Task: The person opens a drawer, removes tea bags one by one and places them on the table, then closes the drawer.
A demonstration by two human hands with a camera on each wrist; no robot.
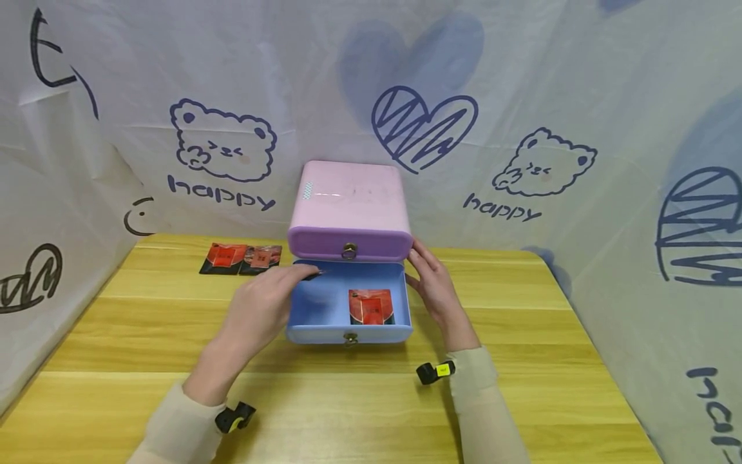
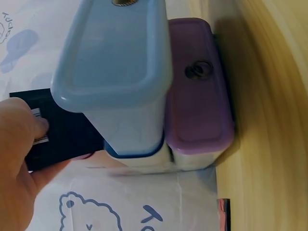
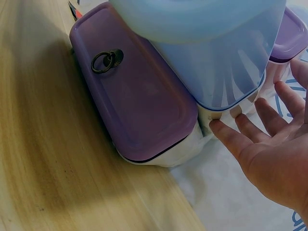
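Observation:
In the left wrist view my left hand (image 2: 19, 149) pinches a flat black packet (image 2: 62, 127) with a white label by its edge, beside the pulled-out blue drawer (image 2: 110, 53). In the head view the left hand (image 1: 261, 306) is over the drawer's left side and mostly hides that packet. A red and black packet (image 1: 371, 307) lies inside the blue drawer (image 1: 321, 306), towards the right. My right hand (image 1: 437, 287) is at the right side of the drawer box (image 1: 353, 193), its fingertips against the side wall in the right wrist view.
Two more red and black packets (image 1: 225, 256) lie on the wooden table (image 1: 522, 361) left of the box. A closed purple drawer (image 3: 139, 86) with a ring pull sits under the blue one, another purple drawer (image 1: 319, 243) above. A printed cloth (image 1: 313, 77) hangs behind.

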